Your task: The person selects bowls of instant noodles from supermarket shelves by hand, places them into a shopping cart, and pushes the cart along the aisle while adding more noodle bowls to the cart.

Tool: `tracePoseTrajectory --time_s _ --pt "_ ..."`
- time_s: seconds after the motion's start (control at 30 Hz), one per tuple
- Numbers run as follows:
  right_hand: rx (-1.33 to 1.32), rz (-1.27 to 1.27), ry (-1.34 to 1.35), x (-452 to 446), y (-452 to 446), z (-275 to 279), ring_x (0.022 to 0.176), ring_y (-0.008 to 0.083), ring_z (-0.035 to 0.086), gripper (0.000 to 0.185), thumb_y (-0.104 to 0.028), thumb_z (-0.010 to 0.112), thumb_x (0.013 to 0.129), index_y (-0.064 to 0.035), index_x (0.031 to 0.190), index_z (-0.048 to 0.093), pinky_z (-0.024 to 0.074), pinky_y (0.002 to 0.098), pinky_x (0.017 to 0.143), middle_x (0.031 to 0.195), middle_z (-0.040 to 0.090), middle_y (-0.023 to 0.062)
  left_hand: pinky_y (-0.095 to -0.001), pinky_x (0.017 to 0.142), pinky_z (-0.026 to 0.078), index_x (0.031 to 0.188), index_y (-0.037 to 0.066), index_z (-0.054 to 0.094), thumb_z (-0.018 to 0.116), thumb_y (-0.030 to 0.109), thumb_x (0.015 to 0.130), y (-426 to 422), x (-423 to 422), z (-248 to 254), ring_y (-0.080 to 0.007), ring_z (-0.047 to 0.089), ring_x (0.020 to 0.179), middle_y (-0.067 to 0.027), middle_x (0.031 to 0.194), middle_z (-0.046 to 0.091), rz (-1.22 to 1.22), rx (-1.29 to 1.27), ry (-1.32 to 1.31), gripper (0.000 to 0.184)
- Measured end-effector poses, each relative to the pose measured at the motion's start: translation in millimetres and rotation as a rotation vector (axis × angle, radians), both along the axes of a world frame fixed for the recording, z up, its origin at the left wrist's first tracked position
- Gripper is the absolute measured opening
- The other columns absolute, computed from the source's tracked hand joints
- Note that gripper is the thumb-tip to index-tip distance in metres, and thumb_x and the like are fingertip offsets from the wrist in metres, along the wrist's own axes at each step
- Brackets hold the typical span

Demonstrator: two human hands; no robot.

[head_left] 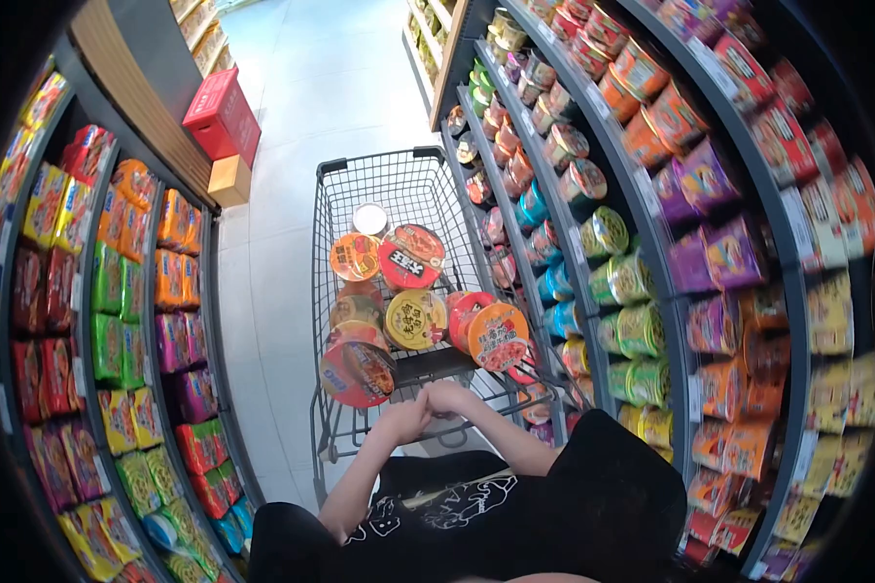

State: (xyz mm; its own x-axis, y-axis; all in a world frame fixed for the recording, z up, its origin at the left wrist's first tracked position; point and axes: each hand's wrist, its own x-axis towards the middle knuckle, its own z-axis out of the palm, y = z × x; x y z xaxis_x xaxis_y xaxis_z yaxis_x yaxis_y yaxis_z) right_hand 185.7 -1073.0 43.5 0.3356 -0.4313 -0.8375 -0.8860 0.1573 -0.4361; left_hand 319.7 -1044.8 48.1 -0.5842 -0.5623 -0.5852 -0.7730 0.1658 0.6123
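Observation:
My left hand [404, 421] and my right hand [447, 399] meet in front of my body at the near end of a wire shopping cart [326, 199]. Both are closed and touch each other, the fingers curled together; what they hold, if anything, is hidden. Just beyond them is the cart's dark panel [437, 365]. Inside the cart lie an orange-lidded noodle cup [499, 337], a yellow-lidded one [416, 320], a red noodle bowl [411, 257], a smaller orange cup [355, 257], a white-lidded cup [369, 219] and a reddish noodle bowl [360, 374].
A shelf of noodle cups and bowls [620, 277] runs close along the cart's right side. On the left stands a shelf of packaged noodles [117, 282]. A red box [224, 112] and a small cardboard box [229, 181] stand ahead left, beside the pale tiled floor [292, 117].

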Motion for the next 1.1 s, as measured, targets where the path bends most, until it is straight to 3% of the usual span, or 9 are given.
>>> tracePoseTrajectory --time_s 0.33,0.37,0.47,0.53,0.57,0.63,0.87,0.97,1.1 --pt "-0.007 -0.054 -0.082 -19 -242 -17 0.042 0.0179 0.055 0.009 -0.01 0.052 0.063 -0.005 0.062 0.06 0.0447 0.0285 0.04 0.048 0.053 0.0077 -0.0455 0.063 0.045 0.119 0.0 0.026 0.038 0.024 0.079 -240 -15 -4 -0.037 0.056 0.068 -0.0219 0.073 0.057 0.022 -0.077 0.022 0.048" --pt "-0.041 0.02 -0.103 -20 -265 -13 0.042 0.0176 0.054 0.01 -0.009 0.051 0.064 -0.0056 0.064 0.06 0.045 0.0282 0.04 0.049 0.053 0.0077 -0.047 0.06 0.042 0.107 0.004 0.034 0.039 0.027 0.08 -258 -15 -12 -0.0382 0.054 0.066 -0.0213 0.07 0.056 0.081 -0.094 0.044 0.035" --pt "-0.043 -0.047 -0.108 -18 -329 -21 0.04 0.0172 0.053 0.011 -0.01 0.05 0.066 -0.005 0.064 0.06 0.0451 0.028 0.04 0.049 0.053 0.0074 -0.0465 0.061 0.043 0.103 0.003 0.036 0.038 0.025 0.08 -325 -18 -5 -0.0379 0.054 0.065 -0.0213 0.069 0.056 0.072 -0.085 0.016 0.031" --pt "0.03 -0.082 0.04 -18 -379 -11 0.057 0.0232 0.061 0.019 -0.018 0.052 0.068 -0.0043 0.076 0.062 0.0498 0.0328 0.052 0.068 0.062 0.0116 -0.0463 0.061 0.043 0.101 0.003 0.037 0.038 0.025 0.08 -372 -21 -7 -0.0378 0.054 0.066 -0.0212 0.069 0.056 0.056 -0.076 -0.002 0.03" --pt "0.036 -0.03 0.04 -18 -402 -12 0.058 0.0224 0.061 0.02 -0.018 0.051 0.069 -0.0041 0.078 0.062 0.05 0.0327 0.052 0.072 0.062 0.0122 -0.0462 0.061 0.043 0.1 0.003 0.037 0.038 0.025 0.081 -396 -21 -10 -0.0377 0.055 0.066 -0.0211 0.068 0.056 0.063 -0.131 0.025 0.029" --pt "0.031 -0.035 0.017 -19 -465 -21 0.041 0.0187 0.054 0.023 -0.02 0.049 0.071 0.0006 0.064 0.057 0.0455 0.0297 0.039 0.055 0.056 0.0114 -0.0458 0.063 0.043 0.097 0.002 0.038 0.038 0.025 0.081 -455 -22 -8 -0.0371 0.055 0.068 -0.0218 0.069 0.056 0.081 -0.161 0.031 0.028" --pt "0.004 -0.006 0.001 -17 -605 -13 0.043 0.0196 0.056 0.027 -0.025 0.049 0.074 0.0 0.07 0.058 0.0467 0.0304 0.04 0.059 0.058 0.0124 -0.0448 0.068 0.043 0.106 0.0 0.036 0.041 0.026 0.079 -601 -19 0 -0.037 0.055 0.075 -0.0232 0.075 0.056 0.031 -0.09 -0.019 0.037" --pt "-0.008 0.027 0.054 -12 -655 -23 0.052 0.0224 0.059 0.02 -0.016 0.048 0.074 0.0 0.08 0.06 0.0488 0.0325 0.043 0.07 0.06 0.0134 -0.0455 0.068 0.042 0.105 0.002 0.035 0.044 0.027 0.079 -650 -16 3 -0.039 0.053 0.075 -0.025 0.075 0.055 0.033 -0.094 -0.003 0.037" --pt "-0.038 -0.119 -0.049 -14 -698 -6 0.058 0.0229 0.06 0.02 -0.012 0.048 0.073 0.0016 0.083 0.059 0.0494 0.0337 0.043 0.078 0.06 0.0154 -0.045 0.068 0.042 0.109 0.003 0.033 0.046 0.028 0.078 -702 -8 -4 -0.0378 0.054 0.075 -0.0232 0.075 0.056 0.031 -0.1 -0.023 0.042"
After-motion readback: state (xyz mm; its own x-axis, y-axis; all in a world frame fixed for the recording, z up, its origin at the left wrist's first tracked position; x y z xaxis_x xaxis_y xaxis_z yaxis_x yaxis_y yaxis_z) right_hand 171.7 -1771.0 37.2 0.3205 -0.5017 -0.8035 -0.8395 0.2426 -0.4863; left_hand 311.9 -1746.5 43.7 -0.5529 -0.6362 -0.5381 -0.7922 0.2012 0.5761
